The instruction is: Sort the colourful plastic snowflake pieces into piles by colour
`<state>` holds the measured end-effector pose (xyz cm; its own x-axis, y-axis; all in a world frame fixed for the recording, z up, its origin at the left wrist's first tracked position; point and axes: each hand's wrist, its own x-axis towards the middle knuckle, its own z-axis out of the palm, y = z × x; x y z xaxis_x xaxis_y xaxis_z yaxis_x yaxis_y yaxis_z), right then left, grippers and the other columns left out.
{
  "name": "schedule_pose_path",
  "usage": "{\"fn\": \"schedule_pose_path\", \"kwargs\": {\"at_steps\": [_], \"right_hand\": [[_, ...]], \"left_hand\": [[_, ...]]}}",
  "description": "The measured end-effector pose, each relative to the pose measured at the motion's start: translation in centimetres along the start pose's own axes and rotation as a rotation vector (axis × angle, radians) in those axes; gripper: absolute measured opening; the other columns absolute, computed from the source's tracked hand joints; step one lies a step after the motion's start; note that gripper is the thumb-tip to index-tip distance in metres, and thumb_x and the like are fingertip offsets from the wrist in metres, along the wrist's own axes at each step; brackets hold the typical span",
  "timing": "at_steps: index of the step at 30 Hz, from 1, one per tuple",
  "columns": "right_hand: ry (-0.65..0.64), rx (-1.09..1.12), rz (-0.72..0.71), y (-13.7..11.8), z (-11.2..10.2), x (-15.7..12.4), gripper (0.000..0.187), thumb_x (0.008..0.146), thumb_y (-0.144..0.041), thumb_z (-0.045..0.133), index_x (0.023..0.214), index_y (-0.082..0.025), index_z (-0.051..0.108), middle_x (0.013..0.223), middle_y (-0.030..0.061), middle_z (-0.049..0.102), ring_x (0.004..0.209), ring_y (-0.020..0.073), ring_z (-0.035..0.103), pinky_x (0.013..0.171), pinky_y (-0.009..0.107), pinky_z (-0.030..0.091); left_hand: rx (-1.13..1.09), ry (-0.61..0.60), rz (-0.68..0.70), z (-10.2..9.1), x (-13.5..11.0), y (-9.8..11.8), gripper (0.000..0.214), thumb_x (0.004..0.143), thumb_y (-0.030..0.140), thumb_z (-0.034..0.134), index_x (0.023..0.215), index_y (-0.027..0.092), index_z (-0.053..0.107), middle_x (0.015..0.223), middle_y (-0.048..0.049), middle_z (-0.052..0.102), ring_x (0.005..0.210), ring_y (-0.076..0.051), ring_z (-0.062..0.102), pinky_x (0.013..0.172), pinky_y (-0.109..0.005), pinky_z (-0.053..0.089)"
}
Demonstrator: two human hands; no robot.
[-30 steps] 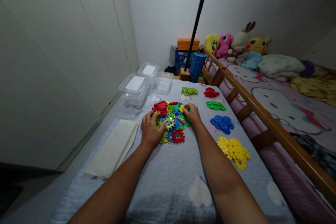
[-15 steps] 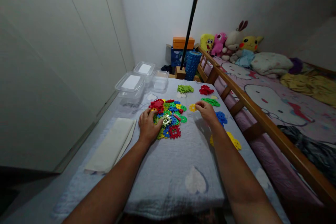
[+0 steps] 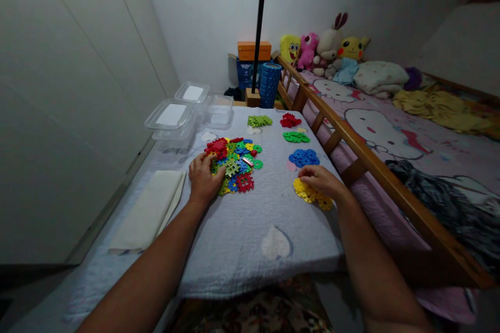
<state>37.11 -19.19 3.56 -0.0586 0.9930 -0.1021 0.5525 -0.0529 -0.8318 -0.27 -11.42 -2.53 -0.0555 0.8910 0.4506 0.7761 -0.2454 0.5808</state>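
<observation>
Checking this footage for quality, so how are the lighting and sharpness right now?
In the head view, light is dim, lower left corner nearly black; same view, the yellow flower-shaped discs at the right hand look soft, some outlines blending.

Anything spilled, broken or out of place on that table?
Nothing stands out. The mixed pile at the left hand is jumbled, while the yellow pile at the right hand and the blue pile each show one colour. No spill or break shows.
</observation>
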Motion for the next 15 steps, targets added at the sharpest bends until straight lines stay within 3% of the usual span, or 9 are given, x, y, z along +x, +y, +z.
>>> {"fn": "schedule_pose_path", "kwargs": {"at_steps": [4,9,12,15], "right_hand": [[-0.029,-0.12,-0.037,0.3,0.8,-0.6,0.012,0.07,-0.028,0.062,0.071,-0.021,0.071,0.07,0.0002,0.07,0.067,0.0185,0.06,0.064,0.028,0.044],[0.06,-0.385,-0.061,0.6,1.1,-0.7,0.011,0.067,-0.019,0.066,0.068,-0.023,0.076,0.08,0.0036,0.073,0.084,0.0239,0.062,0.081,0.034,0.046],[0.105,-0.271,-0.101,0.7,0.2,-0.2,0.011,0.069,-0.026,0.07,0.076,-0.023,0.078,0.088,0.0046,0.075,0.09,0.0247,0.064,0.087,0.037,0.047],[0.246,0.002,-0.081,1.6,-1.5,1.2,0.021,0.073,-0.038,0.07,0.082,-0.02,0.077,0.083,0.0038,0.073,0.079,0.0203,0.063,0.077,0.033,0.049]], "left_hand": [[-0.015,0.008,0.004,-0.1,-0.1,-0.1,0.039,0.083,0.042,0.064,0.116,0.021,0.067,0.134,-0.0143,0.058,0.132,-0.034,0.051,0.115,-0.052,0.037],[-0.006,-0.001,0.016,-0.2,-0.1,-0.2,0.039,0.084,0.042,0.063,0.117,0.02,0.067,0.134,-0.015,0.058,0.132,-0.034,0.05,0.116,-0.052,0.036],[0.0,0.0,0.029,-0.2,-0.1,-0.4,0.041,0.084,0.043,0.062,0.118,0.02,0.066,0.133,-0.0152,0.058,0.132,-0.034,0.05,0.116,-0.052,0.036],[0.004,0.002,0.034,-0.3,-0.2,-0.4,0.042,0.084,0.044,0.062,0.118,0.019,0.066,0.133,-0.0154,0.057,0.132,-0.034,0.05,0.116,-0.052,0.036]]}}
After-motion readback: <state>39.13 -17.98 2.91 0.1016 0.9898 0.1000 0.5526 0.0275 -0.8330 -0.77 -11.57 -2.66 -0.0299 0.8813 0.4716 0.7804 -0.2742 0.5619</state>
